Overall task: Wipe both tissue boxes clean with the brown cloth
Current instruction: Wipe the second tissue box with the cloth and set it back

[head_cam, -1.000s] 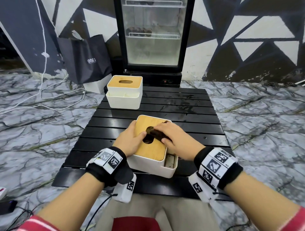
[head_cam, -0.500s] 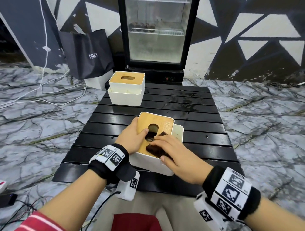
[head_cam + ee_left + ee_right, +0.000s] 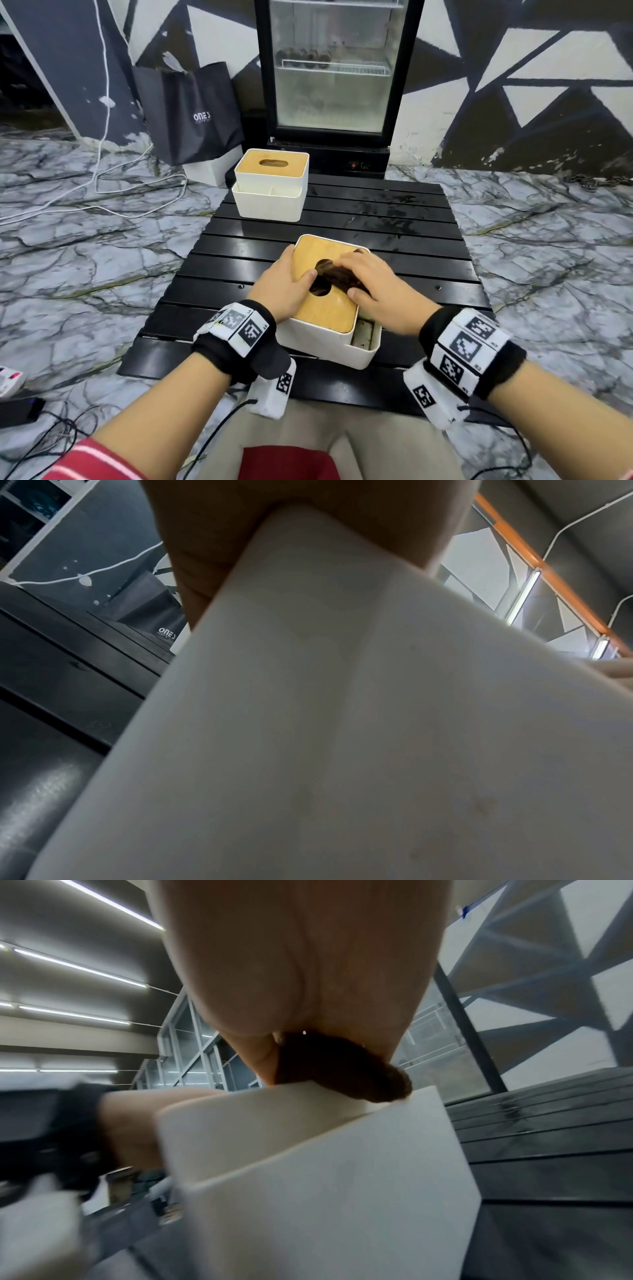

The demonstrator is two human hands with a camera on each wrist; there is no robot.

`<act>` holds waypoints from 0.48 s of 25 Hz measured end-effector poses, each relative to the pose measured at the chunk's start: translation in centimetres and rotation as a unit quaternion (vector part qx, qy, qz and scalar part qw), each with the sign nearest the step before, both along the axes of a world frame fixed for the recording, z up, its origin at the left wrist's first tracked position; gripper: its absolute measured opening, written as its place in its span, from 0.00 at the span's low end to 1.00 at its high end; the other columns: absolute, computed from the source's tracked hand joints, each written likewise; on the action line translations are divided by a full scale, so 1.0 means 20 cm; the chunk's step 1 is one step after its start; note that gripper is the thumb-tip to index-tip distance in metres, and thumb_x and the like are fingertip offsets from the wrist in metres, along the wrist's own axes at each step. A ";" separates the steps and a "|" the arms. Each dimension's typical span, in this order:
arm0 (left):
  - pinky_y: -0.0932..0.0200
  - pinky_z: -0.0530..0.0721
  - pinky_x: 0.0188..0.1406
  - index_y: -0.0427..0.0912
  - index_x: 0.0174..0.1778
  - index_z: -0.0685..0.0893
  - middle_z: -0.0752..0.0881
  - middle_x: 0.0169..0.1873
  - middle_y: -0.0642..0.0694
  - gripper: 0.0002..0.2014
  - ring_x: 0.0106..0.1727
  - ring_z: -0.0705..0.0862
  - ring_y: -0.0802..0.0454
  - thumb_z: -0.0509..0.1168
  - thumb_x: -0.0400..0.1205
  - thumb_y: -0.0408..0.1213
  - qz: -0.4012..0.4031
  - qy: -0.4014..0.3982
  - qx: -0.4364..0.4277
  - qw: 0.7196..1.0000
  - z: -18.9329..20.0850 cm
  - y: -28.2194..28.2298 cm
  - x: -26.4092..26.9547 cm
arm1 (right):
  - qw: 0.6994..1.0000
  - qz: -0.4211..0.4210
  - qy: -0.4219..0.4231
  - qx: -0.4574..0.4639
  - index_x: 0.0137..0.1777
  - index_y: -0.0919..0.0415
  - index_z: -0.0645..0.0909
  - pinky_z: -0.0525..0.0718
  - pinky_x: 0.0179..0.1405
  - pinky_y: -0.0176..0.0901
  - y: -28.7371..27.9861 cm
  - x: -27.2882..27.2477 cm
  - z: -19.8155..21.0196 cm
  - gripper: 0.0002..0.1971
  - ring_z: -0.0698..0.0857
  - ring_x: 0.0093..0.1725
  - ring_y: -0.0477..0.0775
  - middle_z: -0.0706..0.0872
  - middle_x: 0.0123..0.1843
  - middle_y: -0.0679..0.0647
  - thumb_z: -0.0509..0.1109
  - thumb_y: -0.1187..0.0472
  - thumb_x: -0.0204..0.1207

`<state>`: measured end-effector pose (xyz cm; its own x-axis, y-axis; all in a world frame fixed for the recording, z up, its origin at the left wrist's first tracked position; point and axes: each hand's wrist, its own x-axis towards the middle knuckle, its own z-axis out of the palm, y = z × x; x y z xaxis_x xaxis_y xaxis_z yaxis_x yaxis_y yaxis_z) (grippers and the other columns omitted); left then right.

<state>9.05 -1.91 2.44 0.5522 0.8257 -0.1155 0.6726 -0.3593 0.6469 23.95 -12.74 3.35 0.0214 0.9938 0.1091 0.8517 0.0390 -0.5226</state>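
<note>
Two tissue boxes sit on the black slatted table (image 3: 394,240), and I have one brown cloth. Both boxes are white with rounded corners, a light wooden lid with an oval slot, and a lower open compartment along one side. The far tissue box (image 3: 270,185) stands at the table's back left corner, untouched, its lid level and its side compartment facing me. The near tissue box (image 3: 329,329) lies in the middle of the table under both my hands, turned at a slight angle, its narrow side compartment on my right.

My left hand (image 3: 282,291) wraps the left edge of the near box, fingers down its white wall, thumb laid across the wooden lid up to the rim of the slot. My right hand (image 3: 380,291) lies on the lid with its fingers curled over the brown cloth (image 3: 337,277), which is bunched into a dark, crumpled wad pressed against the wood just beside the slot. From the right wrist, the cloth (image 3: 356,1074) bulges out beneath my palm, touching the box's top edge.

One black bag (image 3: 191,109) leans against the wall behind the table; its white lettering reads "ONE", the remainder cut off by a fold. One glass-door fridge (image 3: 330,68) stands beside it. Both my wrists carry black bands with square black-and-white coded markers.
</note>
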 end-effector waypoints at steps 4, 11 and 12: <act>0.52 0.72 0.64 0.47 0.82 0.54 0.73 0.74 0.40 0.31 0.71 0.74 0.40 0.56 0.84 0.50 -0.002 0.005 0.008 1.000 -0.01 0.01 0.00 | 0.998 0.062 0.012 -0.001 0.74 0.53 0.65 0.51 0.78 0.39 -0.15 -0.11 -0.04 0.24 0.56 0.76 0.45 0.63 0.76 0.49 0.58 0.61 0.77; 0.53 0.72 0.63 0.47 0.81 0.55 0.73 0.74 0.41 0.30 0.71 0.74 0.40 0.56 0.85 0.49 -0.007 0.002 0.008 1.000 0.01 -0.01 0.00 | 0.998 0.046 0.017 -0.030 0.73 0.54 0.66 0.54 0.76 0.37 -0.07 -0.02 0.02 0.23 0.61 0.75 0.46 0.66 0.75 0.49 0.60 0.66 0.79; 0.53 0.72 0.63 0.47 0.81 0.56 0.74 0.73 0.41 0.29 0.71 0.74 0.40 0.56 0.85 0.49 -0.006 0.002 0.008 1.000 0.02 -0.01 -0.01 | 0.999 0.040 0.012 -0.028 0.73 0.55 0.66 0.56 0.75 0.38 -0.04 0.01 0.02 0.22 0.63 0.74 0.47 0.68 0.74 0.49 0.60 0.66 0.79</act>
<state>8.95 -2.15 2.76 0.5612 0.8212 -0.1036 0.6704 -0.3776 0.6387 24.11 -13.48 3.83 -0.0556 0.9970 0.0544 0.8345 0.0763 -0.5457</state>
